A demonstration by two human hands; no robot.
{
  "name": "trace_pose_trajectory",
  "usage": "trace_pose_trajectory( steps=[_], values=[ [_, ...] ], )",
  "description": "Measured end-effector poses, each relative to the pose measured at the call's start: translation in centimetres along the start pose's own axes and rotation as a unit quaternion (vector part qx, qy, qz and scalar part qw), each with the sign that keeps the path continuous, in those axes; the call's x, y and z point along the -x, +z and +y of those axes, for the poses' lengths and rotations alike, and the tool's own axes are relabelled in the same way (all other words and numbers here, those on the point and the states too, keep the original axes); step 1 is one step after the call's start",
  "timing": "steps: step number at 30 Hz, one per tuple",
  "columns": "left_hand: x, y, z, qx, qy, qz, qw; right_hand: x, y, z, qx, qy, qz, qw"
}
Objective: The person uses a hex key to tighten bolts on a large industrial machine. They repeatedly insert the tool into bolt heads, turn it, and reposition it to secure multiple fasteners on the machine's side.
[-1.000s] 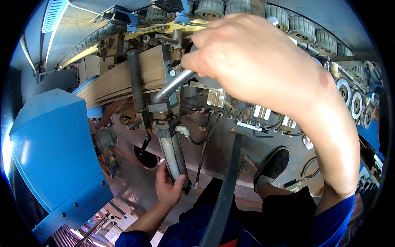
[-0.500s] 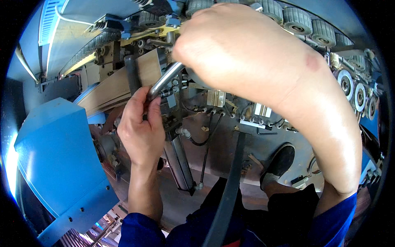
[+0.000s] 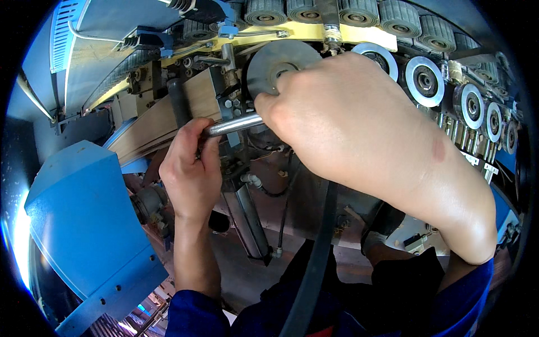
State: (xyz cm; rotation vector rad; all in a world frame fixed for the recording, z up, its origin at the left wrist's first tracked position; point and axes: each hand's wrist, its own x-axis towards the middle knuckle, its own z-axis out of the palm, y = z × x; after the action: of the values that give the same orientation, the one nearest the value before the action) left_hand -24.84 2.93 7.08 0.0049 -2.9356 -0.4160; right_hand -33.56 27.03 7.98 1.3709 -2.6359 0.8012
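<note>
Both hands now grip the shiny steel bar [image 3: 233, 124]: the left hand [image 3: 190, 171] has risen from far below to clamp its left end, while the right hand [image 3: 342, 121] stays wrapped round the right end below the grey disc [image 3: 281, 62], so two-handed levering looks underway

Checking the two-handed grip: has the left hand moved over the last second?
Yes. The left hand rose from low beside the grey cylinder to grip the shiny metal bar.

Blue machine housing [image 3: 84, 224], roller row [image 3: 426, 78], dusty floor [image 3: 247, 275]
</note>
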Motion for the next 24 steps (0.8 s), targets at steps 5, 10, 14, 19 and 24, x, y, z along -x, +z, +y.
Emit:
trace_pose_trajectory(
  steps=[5, 10, 14, 19, 24],
  values=[
    [0.6, -0.2, 1.1, -0.002, -0.037, -0.007, 0.999, -1.0, 0.4, 1.9, 0.022, -0.048, 0.021, 0.998],
    [-0.5, 0.0, 1.2, -0.003, -0.108, -0.053, 0.993, -2.0, 1.5, 2.1, 0.028, -0.020, 0.028, 0.999],
    [0.6, 0.6, 0.9, 0.011, -0.075, -0.034, 0.997, -0.1, 1.0, 0.3, -0.016, 0.002, -0.057, 0.998],
    [0.7, 1.0, 0.6, 0.042, -0.077, -0.024, 0.996, 0.5, 0.6, 0.2, -0.010, 0.036, -0.072, 0.997],
    [0.6, 0.4, 0.5, 0.046, -0.065, -0.042, 0.996, 1.9, -0.7, 0.5, 0.031, 0.067, -0.094, 0.993]
  ],
)
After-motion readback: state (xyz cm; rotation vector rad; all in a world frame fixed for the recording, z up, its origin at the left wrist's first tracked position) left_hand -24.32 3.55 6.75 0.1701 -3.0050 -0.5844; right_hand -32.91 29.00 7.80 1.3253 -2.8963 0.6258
